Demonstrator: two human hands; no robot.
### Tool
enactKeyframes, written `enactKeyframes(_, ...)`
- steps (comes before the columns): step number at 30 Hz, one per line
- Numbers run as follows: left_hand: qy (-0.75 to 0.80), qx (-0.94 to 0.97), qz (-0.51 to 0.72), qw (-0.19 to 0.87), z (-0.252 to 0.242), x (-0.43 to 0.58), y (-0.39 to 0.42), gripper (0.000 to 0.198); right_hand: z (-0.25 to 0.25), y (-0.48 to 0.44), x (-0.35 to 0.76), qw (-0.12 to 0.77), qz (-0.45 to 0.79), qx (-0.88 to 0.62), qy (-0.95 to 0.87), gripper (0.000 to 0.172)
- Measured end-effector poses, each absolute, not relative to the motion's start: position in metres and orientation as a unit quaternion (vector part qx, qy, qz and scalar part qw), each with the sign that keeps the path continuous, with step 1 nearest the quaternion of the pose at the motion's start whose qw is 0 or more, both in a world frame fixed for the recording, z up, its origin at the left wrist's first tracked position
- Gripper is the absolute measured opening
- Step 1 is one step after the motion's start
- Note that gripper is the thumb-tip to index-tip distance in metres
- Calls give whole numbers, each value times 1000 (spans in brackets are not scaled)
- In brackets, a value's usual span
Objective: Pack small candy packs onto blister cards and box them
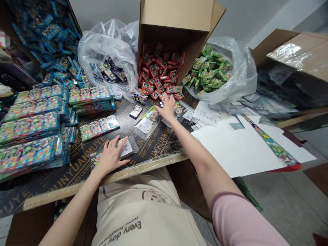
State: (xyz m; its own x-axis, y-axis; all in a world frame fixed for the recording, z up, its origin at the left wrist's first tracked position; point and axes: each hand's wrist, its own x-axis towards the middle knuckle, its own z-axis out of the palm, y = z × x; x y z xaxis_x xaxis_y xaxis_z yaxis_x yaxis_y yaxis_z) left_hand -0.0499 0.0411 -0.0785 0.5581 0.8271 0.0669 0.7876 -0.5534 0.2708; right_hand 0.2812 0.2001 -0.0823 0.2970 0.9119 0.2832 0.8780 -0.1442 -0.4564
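My left hand (112, 155) lies flat with fingers spread on a clear plastic pack (126, 149) near the front edge of the dark board (153, 143). My right hand (167, 106) reaches far forward, fingers spread over small red boxes (156, 73) spilling from a tipped cardboard carton (176, 20). Whether it grips one is hidden. More clear packs (147, 123) lie between my hands. A single small box (135, 111) lies loose on the board.
Stacks of filled packs (30, 126) fill the left. Blue boxes (51, 34) pile at back left, purple boxes in a plastic bag (110, 70), green boxes in another bag (208, 70). White sheets (238, 147) and a printed strip (275, 147) lie right. Another carton (294, 51) stands far right.
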Motion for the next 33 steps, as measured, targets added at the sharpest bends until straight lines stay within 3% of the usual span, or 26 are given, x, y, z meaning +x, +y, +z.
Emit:
enactKeyframes(1, 445, 888, 72, 95, -73, -44, 42, 83, -84, 214, 295, 264, 24, -781, -566, 84)
enactKeyframes(4, 410, 908, 4, 88, -57, -29, 49, 60, -87, 230, 318, 255, 22, -790, -558, 62)
enactKeyframes(6, 411, 906, -27, 95, -49, -22, 55, 49, -85, 223, 315, 305, 36, -750, -586, 51)
enactKeyframes(8, 413, 904, -38, 108, -47, -18, 60, 47, -78, 206, 302, 371, 84, -688, -618, 52)
enactKeyframes(13, 429, 891, 15, 145, -47, -18, 62, 63, -47, 141, 258, 445, 263, -557, -650, 63)
enactKeyframes(17, 489, 823, 196, 210, -34, -10, 51, 88, -24, 91, 223, 427, 323, -512, -671, 60)
enactKeyframes(21, 531, 703, 326, 341, -18, 5, 39, 36, -15, 66, 196, 396, 377, -509, -665, 52)
enactKeyframes(23, 539, 609, 366, 453, -16, 7, 36, 30, -16, 62, 190, 414, 357, -502, -670, 57)
enactKeyframes(26, 521, 430, 417, 608, -19, 1, 36, 34, -21, 57, 188, 425, 318, -438, -726, 86)
enactKeyframes(28, 515, 352, 429, 654, -23, -4, 36, 36, -27, 52, 188, 390, 289, -390, -783, 100)
enactKeyframes(33, 510, 331, 418, 675, -29, -6, 31, 39, -39, 39, 180, 377, 232, -367, -818, 86)
